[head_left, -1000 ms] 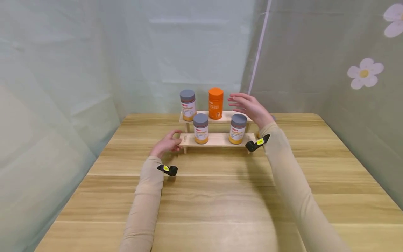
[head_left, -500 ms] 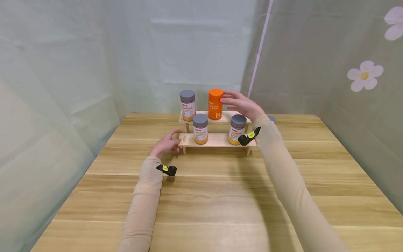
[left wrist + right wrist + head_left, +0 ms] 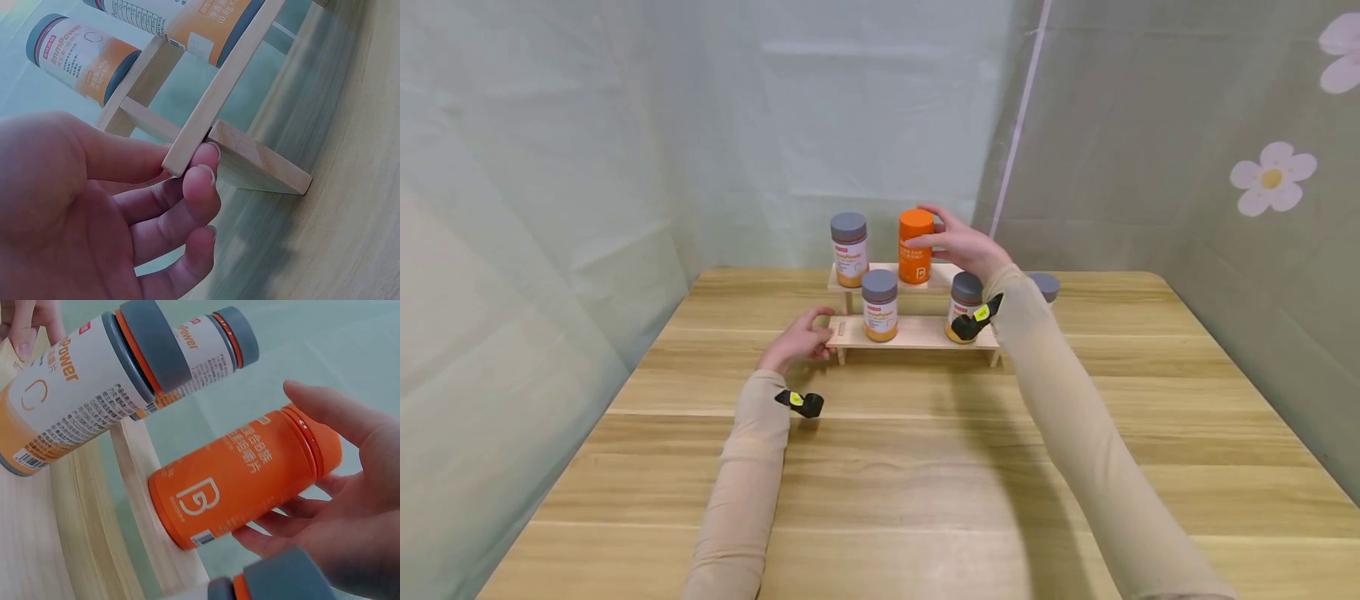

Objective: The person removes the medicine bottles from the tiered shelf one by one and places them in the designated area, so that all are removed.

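My left hand pinches the left end of a two-tier wooden display stand, thumb on top of the lower shelf and curled fingers beneath it in the left wrist view. On the upper shelf an orange supplement bottle stands upright, its cap orange too. Around that bottle's upper part is my right hand, thumb on the near side and fingers reaching behind. The right wrist view shows the thumb stretched out with a small gap from the cap, and the fingers partly hidden behind the bottle.
A grey-capped supplement bottle shares the upper shelf. Two more, a left one and a right one, stand on the lower shelf. Another grey cap shows behind my right sleeve. Curtains hang behind the wooden table.
My right hand has moved left from beside the orange bottle until its thumb and fingers are around it. The left hand keeps its hold on the stand, and the bottles have stayed in place.
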`<state>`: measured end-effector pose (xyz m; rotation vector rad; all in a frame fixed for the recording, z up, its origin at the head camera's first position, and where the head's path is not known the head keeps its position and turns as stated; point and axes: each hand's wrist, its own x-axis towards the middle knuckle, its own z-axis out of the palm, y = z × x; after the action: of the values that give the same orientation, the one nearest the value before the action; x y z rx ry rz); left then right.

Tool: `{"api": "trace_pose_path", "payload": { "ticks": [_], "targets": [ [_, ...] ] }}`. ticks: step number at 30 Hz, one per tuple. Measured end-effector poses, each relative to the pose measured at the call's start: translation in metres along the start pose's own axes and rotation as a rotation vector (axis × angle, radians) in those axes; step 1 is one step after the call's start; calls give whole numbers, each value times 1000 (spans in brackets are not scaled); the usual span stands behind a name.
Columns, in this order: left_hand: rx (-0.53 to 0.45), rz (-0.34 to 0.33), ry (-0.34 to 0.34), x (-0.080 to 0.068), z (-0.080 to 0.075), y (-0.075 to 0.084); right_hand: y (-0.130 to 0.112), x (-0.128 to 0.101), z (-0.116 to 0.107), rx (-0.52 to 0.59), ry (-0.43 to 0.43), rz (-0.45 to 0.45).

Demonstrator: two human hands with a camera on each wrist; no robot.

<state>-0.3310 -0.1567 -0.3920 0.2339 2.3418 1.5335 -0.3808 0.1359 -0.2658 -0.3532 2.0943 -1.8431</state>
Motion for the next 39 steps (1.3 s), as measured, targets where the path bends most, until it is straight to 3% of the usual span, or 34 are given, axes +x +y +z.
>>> {"api": "trace_pose_path", "payload": {
  "ticks": [12,20,39],
  "targets": [
    [5,-5,9,0,-1,0,0,9,7,-70,72,14],
    [-7,-2,10,-1,-1,0,4,7,7,-215,101,-58],
    [-6,4,-3,1,3,2,9,1,4,-211,214,-95]
  ]
}}
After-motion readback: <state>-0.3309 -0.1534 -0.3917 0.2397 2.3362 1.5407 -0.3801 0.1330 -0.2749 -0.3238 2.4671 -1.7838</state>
